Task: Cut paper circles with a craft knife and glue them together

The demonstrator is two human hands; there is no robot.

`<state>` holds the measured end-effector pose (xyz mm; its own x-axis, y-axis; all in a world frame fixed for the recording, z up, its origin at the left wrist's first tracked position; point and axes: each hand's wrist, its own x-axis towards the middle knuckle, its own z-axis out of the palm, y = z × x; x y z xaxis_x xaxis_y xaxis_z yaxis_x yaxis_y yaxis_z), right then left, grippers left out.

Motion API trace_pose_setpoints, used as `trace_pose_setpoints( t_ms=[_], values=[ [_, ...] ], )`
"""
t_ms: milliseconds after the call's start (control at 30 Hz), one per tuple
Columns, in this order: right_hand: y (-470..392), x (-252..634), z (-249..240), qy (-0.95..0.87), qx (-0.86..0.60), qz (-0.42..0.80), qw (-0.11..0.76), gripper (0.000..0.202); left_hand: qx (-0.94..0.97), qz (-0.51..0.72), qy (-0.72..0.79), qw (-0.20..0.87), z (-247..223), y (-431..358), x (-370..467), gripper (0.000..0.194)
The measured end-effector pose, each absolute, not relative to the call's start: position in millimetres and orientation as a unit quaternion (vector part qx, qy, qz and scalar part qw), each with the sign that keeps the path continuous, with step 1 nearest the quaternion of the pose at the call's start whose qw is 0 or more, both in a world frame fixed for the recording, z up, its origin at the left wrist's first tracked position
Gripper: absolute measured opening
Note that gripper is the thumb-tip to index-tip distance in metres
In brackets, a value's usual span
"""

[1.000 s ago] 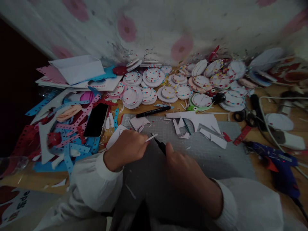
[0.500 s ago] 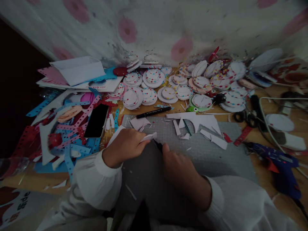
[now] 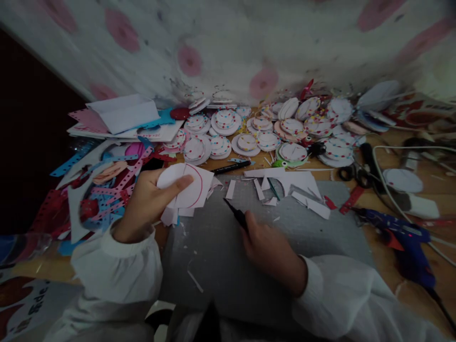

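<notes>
My left hand [image 3: 142,204] pinches a piece of white card [image 3: 203,192] between thumb and fingers, raised at the mat's left edge. A red curved line is drawn on the card; its left edge is rounded, while its right side keeps straight edges and a corner. In my right hand [image 3: 270,249] is a slim black craft knife [image 3: 239,216], its thin dark tip pointing up and left, apart from the card. Beneath both hands lies a grey cutting mat [image 3: 213,256]. White card scraps [image 3: 302,183] are scattered along its far side.
A black marker [image 3: 233,167] lies behind the mat. Several decorated white discs [image 3: 225,121] are heaped along the wall. Coloured offcuts [image 3: 107,190] crowd the left. At right are a blue glue gun [image 3: 402,237], black-handled scissors [image 3: 356,175] and a pale cable [image 3: 381,190].
My left hand has moved left and up, turning the card so its face and red line show. The knife tip has come away from the card. A narrow white strip now lies on the mat.
</notes>
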<state>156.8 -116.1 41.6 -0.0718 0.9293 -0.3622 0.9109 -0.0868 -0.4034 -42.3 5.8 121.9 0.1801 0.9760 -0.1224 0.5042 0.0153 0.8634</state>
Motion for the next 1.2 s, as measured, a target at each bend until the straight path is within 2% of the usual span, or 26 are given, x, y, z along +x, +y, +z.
trace_pose_setpoints(
  t_ms=[100,200,267,333,467,600,667,767,833,1033,1200],
  values=[
    [-111.8,170.0,38.0,-0.615,-0.679,0.350,0.198,0.012,0.577,0.306,0.547,0.524,107.8,0.7,-35.3,0.037],
    [-101.6,176.7,41.7,-0.493,-0.626,0.455,0.397,0.026,0.594,0.296,0.517,0.540,84.1,-4.7,-20.4,0.034],
    [-94.4,177.0,45.7,-0.407,-0.579,0.525,0.473,0.036,0.632,0.263,0.499,0.531,71.4,-7.7,-10.2,0.032],
    [-90.0,175.8,47.2,-0.356,-0.553,0.555,0.510,0.041,0.662,0.234,0.471,0.533,62.8,-9.9,-2.1,0.031],
    [-91.9,173.7,39.3,-0.310,-0.545,0.553,0.549,0.043,0.697,0.237,0.442,0.513,51.4,-13.1,6.2,0.028],
    [-97.0,170.3,31.3,-0.303,-0.579,0.509,0.560,0.039,0.746,0.292,0.445,0.400,45.2,-22.7,8.6,0.031],
    [-98.1,168.2,30.5,-0.322,-0.611,0.460,0.558,0.035,0.797,0.265,0.431,0.328,44.9,-29.0,9.2,0.053],
    [-99.5,166.9,30.7,-0.367,-0.634,0.396,0.554,0.030,0.840,0.201,0.424,0.273,44.8,-35.1,9.5,0.096],
    [-101.0,167.2,30.9,-0.394,-0.618,0.410,0.543,0.029,0.839,0.176,0.432,0.279,44.6,-35.9,8.9,0.108],
    [-104.9,168.1,35.2,-0.385,-0.540,0.527,0.531,0.033,0.833,0.152,0.435,0.305,50.1,-34.5,6.6,0.108],
    [-104.0,171.9,34.7,-0.353,-0.528,0.540,0.552,0.031,0.832,0.176,0.430,0.302,51.4,-34.4,5.3,0.091]
  ],
)
